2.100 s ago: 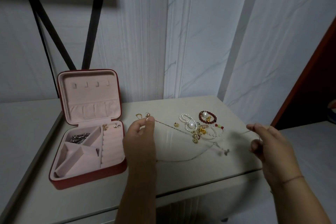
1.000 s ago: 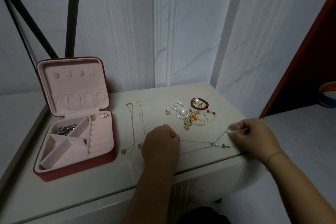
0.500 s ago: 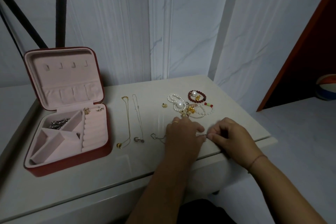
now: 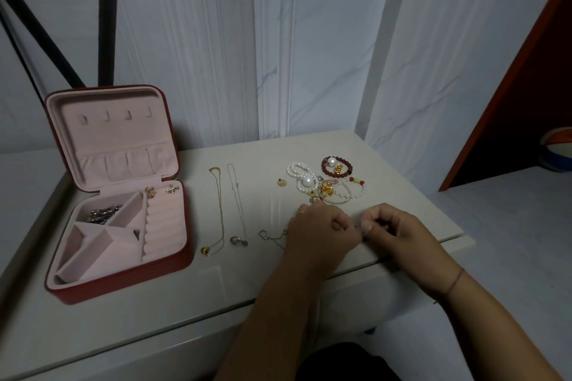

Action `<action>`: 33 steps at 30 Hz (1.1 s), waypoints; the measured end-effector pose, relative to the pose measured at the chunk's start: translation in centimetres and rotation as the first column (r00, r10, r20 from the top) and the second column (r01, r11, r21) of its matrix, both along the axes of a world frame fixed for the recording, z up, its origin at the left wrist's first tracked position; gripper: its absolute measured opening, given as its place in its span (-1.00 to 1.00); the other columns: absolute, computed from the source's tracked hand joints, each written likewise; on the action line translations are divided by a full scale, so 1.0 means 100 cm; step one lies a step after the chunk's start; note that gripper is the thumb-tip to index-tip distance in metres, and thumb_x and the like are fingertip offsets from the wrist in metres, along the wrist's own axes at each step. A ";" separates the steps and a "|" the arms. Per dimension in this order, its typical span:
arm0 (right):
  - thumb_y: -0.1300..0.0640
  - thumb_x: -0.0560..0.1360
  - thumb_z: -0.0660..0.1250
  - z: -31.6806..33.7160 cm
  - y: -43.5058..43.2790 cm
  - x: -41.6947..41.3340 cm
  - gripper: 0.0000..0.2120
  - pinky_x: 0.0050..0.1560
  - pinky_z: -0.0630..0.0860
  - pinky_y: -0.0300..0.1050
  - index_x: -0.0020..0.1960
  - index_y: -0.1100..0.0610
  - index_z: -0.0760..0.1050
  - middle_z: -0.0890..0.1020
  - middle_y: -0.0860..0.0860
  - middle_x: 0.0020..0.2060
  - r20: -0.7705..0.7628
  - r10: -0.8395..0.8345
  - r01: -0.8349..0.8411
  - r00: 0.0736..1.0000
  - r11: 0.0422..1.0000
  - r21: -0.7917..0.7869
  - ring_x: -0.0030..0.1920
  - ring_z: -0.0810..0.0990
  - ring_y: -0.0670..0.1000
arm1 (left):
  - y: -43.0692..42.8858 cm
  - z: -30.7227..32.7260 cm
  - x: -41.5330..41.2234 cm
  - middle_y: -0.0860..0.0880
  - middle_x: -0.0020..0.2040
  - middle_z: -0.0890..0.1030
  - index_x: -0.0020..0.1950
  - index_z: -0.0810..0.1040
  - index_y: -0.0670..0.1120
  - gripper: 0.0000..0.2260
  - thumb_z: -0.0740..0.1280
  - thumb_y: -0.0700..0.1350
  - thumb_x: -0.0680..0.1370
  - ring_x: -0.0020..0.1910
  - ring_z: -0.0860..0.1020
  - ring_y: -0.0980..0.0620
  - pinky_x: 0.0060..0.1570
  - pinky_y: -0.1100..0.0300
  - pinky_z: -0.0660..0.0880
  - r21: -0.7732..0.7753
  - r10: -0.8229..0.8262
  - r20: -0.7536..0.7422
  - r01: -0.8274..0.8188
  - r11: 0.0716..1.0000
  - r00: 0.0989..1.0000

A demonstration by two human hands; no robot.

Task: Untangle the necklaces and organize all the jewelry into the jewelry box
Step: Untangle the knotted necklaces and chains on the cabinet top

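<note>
Right of the open jewelry box (image 4: 123, 283), the left hand (image 4: 322, 233) and right hand (image 4: 400, 233) pinch a thin silver chain (image 4: 272, 237) between curled fingers (image 4: 367, 227) on the worktop (image 4: 247, 288).

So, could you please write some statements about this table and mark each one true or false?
1. The jewelry box stands open. True.
2. A gold necklace and a silver necklace lie side by side between the box and the left hand. True.
3. The left hand is inside the box. False: it and the right hand pinch a thin chain on the table.
4. Every bracelet is in the box. False: the pearl bracelets lie on the table.
</note>
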State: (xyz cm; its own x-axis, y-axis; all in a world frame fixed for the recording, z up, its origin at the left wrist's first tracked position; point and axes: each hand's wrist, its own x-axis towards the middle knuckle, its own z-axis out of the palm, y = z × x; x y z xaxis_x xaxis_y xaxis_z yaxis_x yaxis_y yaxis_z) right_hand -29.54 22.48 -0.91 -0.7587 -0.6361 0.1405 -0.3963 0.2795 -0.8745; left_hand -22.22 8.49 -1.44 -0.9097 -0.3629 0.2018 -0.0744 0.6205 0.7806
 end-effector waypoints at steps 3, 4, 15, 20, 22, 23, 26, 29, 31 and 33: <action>0.22 0.56 0.24 0.002 -0.002 0.004 -0.88 -0.02 0.48 -0.01 -0.10 0.14 0.53 0.62 0.08 -0.17 0.017 0.017 -0.016 1.000 0.999 -0.047 -0.10 0.56 0.07 | 0.002 0.008 0.003 0.09 -0.32 0.47 -0.28 0.52 -0.01 -0.85 0.37 0.02 0.45 -0.30 0.42 0.20 -0.30 0.28 0.34 0.166 -0.039 -0.022 0.042 0.985 0.999; 0.24 0.56 0.24 0.003 -0.002 0.005 -0.89 0.00 0.49 0.01 -0.09 0.16 0.52 0.62 0.09 -0.16 0.021 0.017 -0.015 1.000 0.997 -0.074 -0.09 0.56 0.10 | 0.002 0.011 0.004 0.09 -0.38 0.46 -0.29 0.52 -0.03 -0.85 0.36 -0.04 0.46 -0.38 0.42 0.23 -0.36 0.34 0.32 0.233 -0.058 -0.033 0.064 0.970 0.998; 0.34 0.54 0.25 0.021 -0.013 0.011 -0.91 -0.26 0.42 -0.34 -0.13 0.25 0.47 0.54 0.05 -0.35 0.077 0.066 -0.047 0.995 0.972 -0.232 -0.35 0.45 -0.15 | -0.007 0.017 0.006 0.03 -0.32 0.42 -0.24 0.48 -0.14 -0.87 0.26 -0.09 0.41 -0.36 0.36 0.18 -0.34 0.30 0.29 0.338 -0.161 -0.006 0.153 0.929 0.987; 0.31 0.54 0.22 0.023 -0.011 0.009 -0.92 -0.18 0.47 -0.30 -0.10 0.24 0.47 0.53 0.04 -0.39 0.155 0.091 -0.048 0.984 0.964 -0.261 -0.33 0.47 -0.07 | -0.013 0.019 0.007 0.05 -0.37 0.57 -0.23 0.44 -0.07 -0.85 0.27 -0.29 0.48 -0.33 0.49 0.13 -0.32 0.26 0.37 0.466 -0.173 0.017 0.145 0.873 0.985; 0.31 0.54 0.20 0.024 -0.010 0.008 -0.92 -0.11 0.51 -0.24 -0.08 0.24 0.47 0.53 0.07 -0.39 0.223 0.114 -0.043 0.968 0.953 -0.300 -0.32 0.50 -0.03 | -0.016 0.019 0.007 0.07 -0.38 0.59 -0.17 0.43 -0.07 -0.86 0.27 -0.30 0.51 -0.33 0.50 0.14 -0.31 0.30 0.40 0.461 -0.169 0.000 0.150 0.874 0.986; 0.32 0.55 0.19 0.024 -0.010 0.008 -0.91 -0.12 0.53 -0.21 -0.08 0.24 0.46 0.51 0.08 -0.40 0.274 0.127 -0.032 0.953 0.945 -0.325 -0.33 0.50 -0.01 | -0.016 0.018 0.007 0.08 -0.40 0.59 -0.15 0.42 -0.07 -0.86 0.26 -0.30 0.52 -0.33 0.52 0.14 -0.27 0.29 0.42 0.463 -0.170 -0.010 0.155 0.872 0.985; 0.32 0.54 0.20 0.024 -0.011 0.008 -0.92 -0.27 0.52 -0.20 -0.06 0.23 0.46 0.47 0.11 -0.41 0.389 0.160 -0.005 0.907 0.929 -0.371 -0.40 0.44 0.00 | -0.016 0.015 0.006 0.10 -0.43 0.60 -0.14 0.41 -0.07 -0.85 0.23 -0.31 0.53 -0.28 0.53 0.08 -0.15 0.17 0.45 0.458 -0.177 -0.013 0.163 0.874 0.984; 0.28 0.45 0.25 0.025 -0.014 0.010 -0.92 -0.31 0.48 -0.23 -0.06 0.23 0.48 0.51 0.09 -0.38 0.443 0.198 0.006 0.875 0.909 -0.418 -0.41 0.44 -0.02 | -0.014 0.012 0.005 0.07 -0.39 0.59 -0.08 0.41 -0.05 -0.85 0.21 -0.31 0.54 -0.25 0.53 0.05 -0.08 0.14 0.46 0.438 -0.158 -0.002 0.143 0.888 0.987; 0.24 0.40 0.27 0.026 -0.016 0.011 -0.88 -0.31 0.51 -0.24 -0.07 0.20 0.48 0.53 0.07 -0.37 0.480 0.209 0.028 0.852 0.898 -0.440 -0.39 0.46 -0.05 | -0.013 0.009 0.005 0.06 -0.34 0.59 0.00 0.43 -0.05 -0.84 0.21 -0.30 0.55 -0.23 0.54 0.06 -0.01 0.10 0.49 0.419 -0.147 0.003 0.132 0.898 0.989; 0.24 0.38 0.28 0.027 -0.016 0.010 -0.88 -0.30 0.55 -0.25 -0.07 0.19 0.48 0.54 0.06 -0.36 0.507 0.225 0.045 0.832 0.884 -0.465 -0.38 0.48 -0.07 | -0.013 0.007 0.005 0.00 -0.29 0.60 0.09 0.46 -0.05 -0.81 0.21 -0.29 0.55 -0.21 0.55 0.05 -0.01 0.08 0.51 0.387 -0.152 0.012 0.135 0.912 0.988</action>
